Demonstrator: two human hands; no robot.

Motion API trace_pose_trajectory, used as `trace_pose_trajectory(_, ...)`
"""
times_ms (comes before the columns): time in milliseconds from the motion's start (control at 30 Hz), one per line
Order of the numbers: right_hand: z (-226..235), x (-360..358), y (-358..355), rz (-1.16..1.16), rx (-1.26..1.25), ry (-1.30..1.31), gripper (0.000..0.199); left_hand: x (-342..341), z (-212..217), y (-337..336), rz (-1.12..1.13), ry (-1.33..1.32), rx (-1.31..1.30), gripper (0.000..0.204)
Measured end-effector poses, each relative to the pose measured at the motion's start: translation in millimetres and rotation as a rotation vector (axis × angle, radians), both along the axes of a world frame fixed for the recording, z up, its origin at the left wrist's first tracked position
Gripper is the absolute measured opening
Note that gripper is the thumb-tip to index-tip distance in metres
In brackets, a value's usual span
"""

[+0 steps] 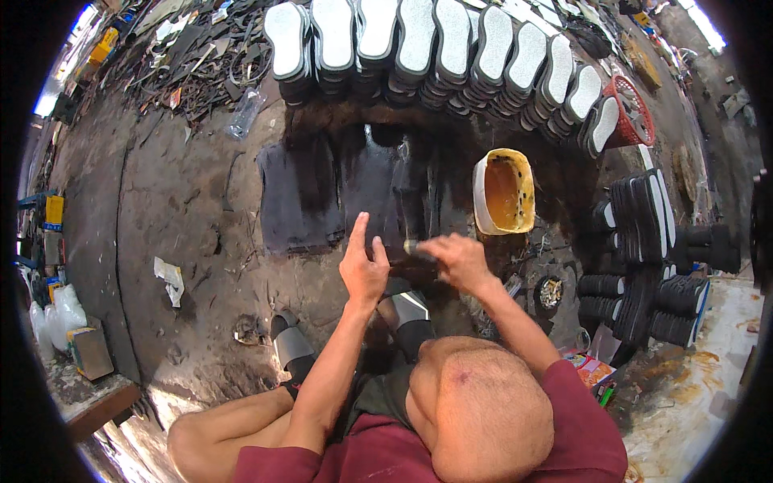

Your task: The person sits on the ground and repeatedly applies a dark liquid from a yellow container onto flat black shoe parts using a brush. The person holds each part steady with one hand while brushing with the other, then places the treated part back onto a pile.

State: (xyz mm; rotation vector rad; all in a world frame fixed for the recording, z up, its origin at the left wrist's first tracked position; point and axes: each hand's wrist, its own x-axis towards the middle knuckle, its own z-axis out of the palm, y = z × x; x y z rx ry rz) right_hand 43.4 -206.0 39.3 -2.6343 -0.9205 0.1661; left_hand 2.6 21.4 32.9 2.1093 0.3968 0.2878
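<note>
My left hand [366, 266] is open above the near edge of a dark sheet [372, 181], fingers stretched forward and nothing held. To its right, my right hand [460, 262] is closed around a short brush-like tool [411, 246], whose pale end points left over the sheet's near right part. Motion blur hides its exact shape. Another dark sheet [298, 197] lies flat on the left. Beyond my right hand stands a cut-open whitish container [481, 197] with amber liquid [501, 189] inside.
Stacks of shoe-sole-shaped pieces with white tops [416, 36] curve along the far side. A red basket [632, 105] stands at far right, above more dark stacked soles [640, 217]. Dark scraps [201, 68] cover the far left. A small round dish [551, 292] sits right of my right forearm.
</note>
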Motion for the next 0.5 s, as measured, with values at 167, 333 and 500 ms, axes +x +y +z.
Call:
trace_pose_trajectory(167, 39.9, 56.7, 22.2, -0.216, 0.408, 0.121, 0.036, -6.0, -18.1, 6.5, -0.19, -0.112, 0.149, 0.056)
trace_pose_trajectory(333, 46.5, 150.0, 85.2, -0.165, -0.048, -0.242, 0.043, -21.0, -24.7, -15.7, -0.438, 0.157, 0.292, 0.079)
trace_pose_trajectory(500, 65.0, 199.5, 107.6, -0.035, -0.307, -0.01, 0.042, -26.5, -15.8, -25.7, -0.544, 0.331, 0.328, 0.095)
